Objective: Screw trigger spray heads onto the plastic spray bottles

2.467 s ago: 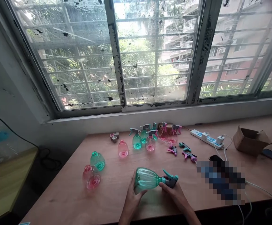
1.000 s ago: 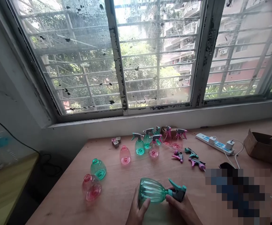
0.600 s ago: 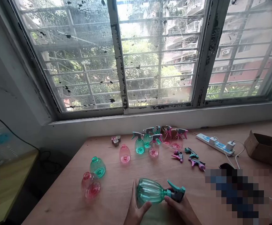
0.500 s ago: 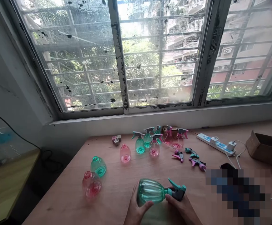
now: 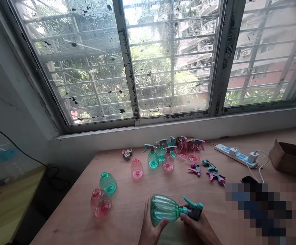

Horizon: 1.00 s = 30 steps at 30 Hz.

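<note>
We find the green bottle lying on its side in the near middle of the scene, its base to the left and its neck to the right, held over the worktop; whether any part touches the surface we cannot tell. The left hand has its fingers clamped around the base end, thumb along the near side. The right hand has its fingers closed about the spray head, thumb by the collar; its other fingers are mostly hidden behind. The trigger rises on the far side, no finger seen on it. We judge the step in hand to be work at the joint of head and neck, and we cannot confirm how tight it is. For good practice, we advise that the left hand hold the body without squeezing the thin-looking wall, that the head be aligned with the neck, and that any turning force go through the collar rather than the trigger. A tilted collar could bind on its thread. We note 3 loose spray heads to the far right, and 1 bare pink bottle on the left, both well apart from the hands.
</note>
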Tool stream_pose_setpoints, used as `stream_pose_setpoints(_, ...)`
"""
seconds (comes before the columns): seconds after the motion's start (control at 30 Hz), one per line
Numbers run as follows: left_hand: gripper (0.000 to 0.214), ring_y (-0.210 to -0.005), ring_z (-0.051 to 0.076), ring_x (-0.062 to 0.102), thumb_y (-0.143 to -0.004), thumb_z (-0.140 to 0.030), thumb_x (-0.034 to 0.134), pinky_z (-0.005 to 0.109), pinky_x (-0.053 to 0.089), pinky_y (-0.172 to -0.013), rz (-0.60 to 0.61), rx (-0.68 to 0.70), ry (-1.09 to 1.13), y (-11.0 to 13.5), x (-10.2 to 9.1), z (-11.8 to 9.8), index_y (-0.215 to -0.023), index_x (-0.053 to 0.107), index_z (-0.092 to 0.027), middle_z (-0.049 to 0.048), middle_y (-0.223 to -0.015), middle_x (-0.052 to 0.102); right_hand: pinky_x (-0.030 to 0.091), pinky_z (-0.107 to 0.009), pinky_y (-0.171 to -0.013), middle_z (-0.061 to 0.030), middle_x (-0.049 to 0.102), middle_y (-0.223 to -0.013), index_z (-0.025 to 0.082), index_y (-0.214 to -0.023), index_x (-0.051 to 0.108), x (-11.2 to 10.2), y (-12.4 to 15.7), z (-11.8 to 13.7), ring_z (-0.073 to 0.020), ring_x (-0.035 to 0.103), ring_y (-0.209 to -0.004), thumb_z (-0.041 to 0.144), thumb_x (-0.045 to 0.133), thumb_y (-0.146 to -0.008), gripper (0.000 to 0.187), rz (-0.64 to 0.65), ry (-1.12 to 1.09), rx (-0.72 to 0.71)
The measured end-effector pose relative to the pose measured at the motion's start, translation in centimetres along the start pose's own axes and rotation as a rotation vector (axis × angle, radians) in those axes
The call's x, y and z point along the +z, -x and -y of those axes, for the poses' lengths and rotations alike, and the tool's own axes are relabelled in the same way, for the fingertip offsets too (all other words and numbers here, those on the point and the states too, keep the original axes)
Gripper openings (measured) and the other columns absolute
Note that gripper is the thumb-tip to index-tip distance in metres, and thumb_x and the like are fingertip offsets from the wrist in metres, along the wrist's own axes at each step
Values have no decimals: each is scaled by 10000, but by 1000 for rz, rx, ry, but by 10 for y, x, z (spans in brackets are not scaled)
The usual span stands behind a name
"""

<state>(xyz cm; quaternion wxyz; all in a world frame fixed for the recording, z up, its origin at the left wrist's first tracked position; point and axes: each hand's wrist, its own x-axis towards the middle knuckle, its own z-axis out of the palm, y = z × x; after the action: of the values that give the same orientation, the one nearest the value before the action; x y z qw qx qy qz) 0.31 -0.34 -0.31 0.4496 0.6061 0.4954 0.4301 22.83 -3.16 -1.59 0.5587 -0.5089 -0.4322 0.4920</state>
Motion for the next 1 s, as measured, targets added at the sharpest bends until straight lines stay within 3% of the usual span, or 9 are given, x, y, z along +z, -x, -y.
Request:
stream_pose_setpoints(0.1, 873, -1458, 362, 332, -684, -426, 800, 457, 235, -1222, -12, -4, 10, -1, 2, -2, -1435, 454, -148, 160, -1523, 464, 501, -362, -680, -43, 733, -731, 188, -956, 734, -1, -1, 0, -252, 656, -710, 535, 788, -701, 433, 20, 1, -15)
stream_pose_setpoints(0.27, 968, -1480, 330, 296, -681, -335, 806, 453, 212, -1231, 25, -5, 70, 2, 1, -3, -1509, 333, -171, 139, -1595, 361, 498, -359, -670, -31, 713, -706, 182, -974, 743, -1, 0, 2, -242, 645, -681, 522, 781, -722, 425, 20, -11, -42)
stream_pose_setpoints(0.37, 949, -1473, 340, 311, -707, -376, 787, 456, 214, -1231, 53, -6, 44, 2, -3, -8, -1507, 336, -137, 163, -1586, 368, 511, -362, -694, -31, 716, -721, 184, -960, 743, 1, 2, 8, -243, 652, -700, 516, 790, -718, 414, 28, -20, -33)
stream_pose_setpoints(0.53, 753, -1455, 330, 352, -754, -430, 748, 448, 251, -1220, 27, -9, 23, -2, -3, -11, -1411, 498, -160, 134, -1520, 485, 527, -361, -673, -23, 705, -703, 190, -915, 747, 2, 3, 12, -249, 658, -690, 545, 817, -661, 442, -17, -45, 4)
stream_pose_setpoints(0.7, 862, -1456, 307, 357, -707, -323, 796, 447, 232, -1228, 60, -20, 112, -2, 1, 4, -1472, 415, -210, 103, -1553, 444, 512, -346, -668, -19, 707, -716, 189, -953, 736, -1, -2, 1, -233, 647, -687, 527, 798, -706, 423, -37, -38, -32)
stream_pose_setpoints(0.8, 923, -1460, 317, 345, -699, -361, 813, 445, 234, -1228, 80, 8, 108, -2, -1, 4, -1494, 376, -193, 121, -1565, 421, 505, -353, -697, -28, 723, -756, 192, -967, 727, -2, -3, -2, -238, 654, -718, 510, 794, -722, 407, -12, -30, -30)
stream_pose_setpoints(1.0, 810, -1460, 316, 345, -752, -425, 776, 433, 243, -1225, 65, 25, 47, -2, -1, 0, -1446, 452, -163, 137, -1531, 468, 518, -379, -753, -47, 746, -825, 203, -929, 740, -1, 1, 8, -275, 671, -794, 520, 830, -654, 430, -30, -54, -15)
